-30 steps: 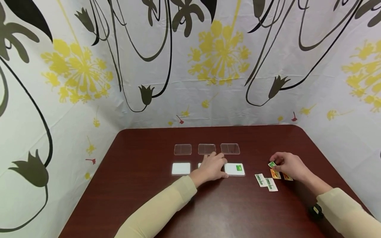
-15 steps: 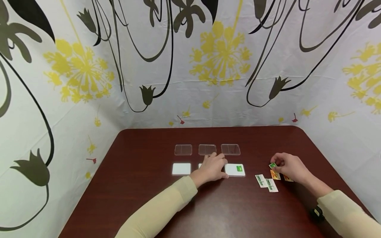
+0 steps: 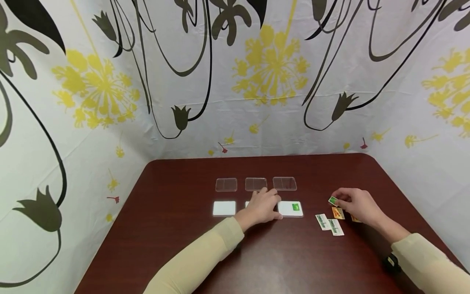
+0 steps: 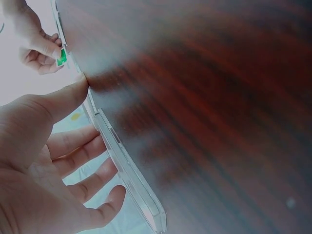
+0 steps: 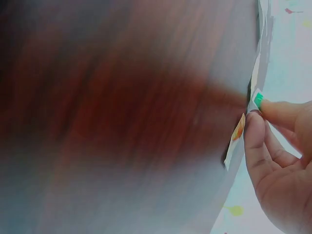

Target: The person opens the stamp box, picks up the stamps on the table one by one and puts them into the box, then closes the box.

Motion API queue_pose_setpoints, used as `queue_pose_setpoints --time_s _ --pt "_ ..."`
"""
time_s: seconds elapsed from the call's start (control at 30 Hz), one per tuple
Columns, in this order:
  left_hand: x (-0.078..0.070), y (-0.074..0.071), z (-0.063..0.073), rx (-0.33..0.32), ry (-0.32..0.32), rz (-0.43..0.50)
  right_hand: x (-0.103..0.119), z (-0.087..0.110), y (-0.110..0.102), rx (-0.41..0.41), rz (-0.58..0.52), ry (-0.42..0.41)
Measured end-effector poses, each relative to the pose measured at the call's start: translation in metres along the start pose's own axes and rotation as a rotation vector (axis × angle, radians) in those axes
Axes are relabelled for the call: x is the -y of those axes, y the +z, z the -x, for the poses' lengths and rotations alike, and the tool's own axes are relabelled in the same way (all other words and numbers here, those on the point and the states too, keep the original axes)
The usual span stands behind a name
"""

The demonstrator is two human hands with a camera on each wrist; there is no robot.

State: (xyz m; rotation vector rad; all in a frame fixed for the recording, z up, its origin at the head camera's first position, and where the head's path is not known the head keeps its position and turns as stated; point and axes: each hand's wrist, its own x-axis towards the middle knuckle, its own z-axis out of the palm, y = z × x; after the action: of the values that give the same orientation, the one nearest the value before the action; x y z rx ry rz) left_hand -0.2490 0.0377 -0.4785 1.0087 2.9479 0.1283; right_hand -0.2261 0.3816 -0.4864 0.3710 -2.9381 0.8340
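My left hand (image 3: 258, 207) reaches over the middle of three flat white cases, mostly hiding it. Its thumb and index finger grip the left end of the right case (image 3: 286, 208), thumb at the front edge. A small green card (image 3: 295, 207) lies on that case. Between thumb and fingertips, my right hand (image 3: 358, 205) pinches another small green card (image 3: 333, 201) with a white border. Under and beside that hand lie orange cards (image 3: 338, 213), one partly hidden by it. Another orange card edge (image 5: 235, 141) shows below the fingertips in the right wrist view.
Behind the cases three clear plastic lids (image 3: 284, 183) lie in a row. The left white case (image 3: 224, 208) stands apart from the hand. Two white cards with green print (image 3: 323, 222) overlap slightly in front of the orange ones. Patterned cloth hangs behind the dark red table (image 3: 176, 183).
My right hand has shifted slightly left with the green card, showing more of the orange card below. The left hand stays in place.
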Motion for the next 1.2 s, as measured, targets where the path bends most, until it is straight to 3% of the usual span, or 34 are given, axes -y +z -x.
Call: queue_pose_setpoints --time_s 0.23,0.63,1.2 --pt "0.000 0.001 -0.002 -0.002 0.002 -0.001 0.010 -0.002 0.000 -0.033 -0.044 0.019" --pt "0.000 -0.002 -0.001 0.005 0.007 -0.019 0.034 -0.006 0.006 0.028 -0.283 0.063" --pt "0.000 0.000 -0.001 -0.001 0.013 -0.015 0.065 -0.016 0.026 0.032 -0.345 0.093"
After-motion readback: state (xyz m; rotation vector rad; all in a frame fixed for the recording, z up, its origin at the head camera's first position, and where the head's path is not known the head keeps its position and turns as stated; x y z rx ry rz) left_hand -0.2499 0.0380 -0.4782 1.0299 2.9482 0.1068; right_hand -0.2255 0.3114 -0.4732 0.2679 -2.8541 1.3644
